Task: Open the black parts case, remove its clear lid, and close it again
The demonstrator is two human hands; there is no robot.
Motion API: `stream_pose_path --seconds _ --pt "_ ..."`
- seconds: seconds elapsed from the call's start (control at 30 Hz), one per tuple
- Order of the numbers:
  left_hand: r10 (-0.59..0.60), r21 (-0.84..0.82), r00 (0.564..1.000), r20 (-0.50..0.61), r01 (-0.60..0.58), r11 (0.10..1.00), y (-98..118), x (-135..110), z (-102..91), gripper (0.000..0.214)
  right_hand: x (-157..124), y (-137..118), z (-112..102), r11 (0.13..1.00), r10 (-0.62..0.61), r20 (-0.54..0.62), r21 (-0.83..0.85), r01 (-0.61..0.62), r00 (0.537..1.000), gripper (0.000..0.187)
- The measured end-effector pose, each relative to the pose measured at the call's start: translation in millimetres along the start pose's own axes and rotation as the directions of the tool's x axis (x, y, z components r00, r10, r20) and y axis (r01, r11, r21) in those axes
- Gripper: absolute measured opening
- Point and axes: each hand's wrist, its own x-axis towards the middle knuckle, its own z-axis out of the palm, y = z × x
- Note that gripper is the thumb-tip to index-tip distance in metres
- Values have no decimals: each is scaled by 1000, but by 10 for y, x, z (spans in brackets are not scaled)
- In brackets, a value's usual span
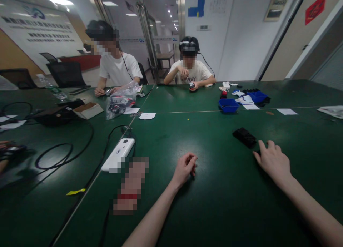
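Observation:
My left hand [184, 167] rests on the green table [214, 189] near its middle, fingers curled into a loose fist; what they hold, if anything, is hidden. My right hand [273, 161] lies to the right, palm down with fingers stretched toward the far side. Its fingertips are close to a small dark piece at the table surface. A flat black object [244, 137] lies just beyond that hand, apart from it.
A white power strip [119, 153] with black cables lies at left. Two blue bins [228, 105] and paper slips sit farther back. Two people sit across the table, handling small items. A clear plastic bag [120, 101] and cardboard box [88, 110] stand far left.

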Motion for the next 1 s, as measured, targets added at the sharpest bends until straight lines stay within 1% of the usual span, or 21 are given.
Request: stream_pose_path --seconds 0.27,0.33,0.43,0.5,0.6,0.83,1.0 --pt "3 7 1000 0 -3 1000 -14 2 -1 27 382 -83 5 998 -1 -74 69 6 997 54" --pt "1 8 1000 4 -1 1000 -9 1 -3 27 473 -115 41 996 -6 -58 84 11 998 57" --pt "-2 9 1000 4 1 1000 3 -1 -4 27 572 -158 102 996 -11 11 93 10 1000 61" --pt "-2 10 1000 5 2 1000 5 -1 -5 28 606 -179 131 996 -9 48 87 5 999 62" --pt "-3 11 1000 9 3 1000 -4 1 -4 28 618 -199 153 997 -7 70 73 2 998 59" --pt "3 17 1000 -3 -3 1000 -19 0 -2 29 610 -212 174 999 -23 63 51 20 998 47" --pt "2 20 1000 7 -2 1000 6 -5 -2 29 602 -217 172 997 -32 32 68 30 999 45"
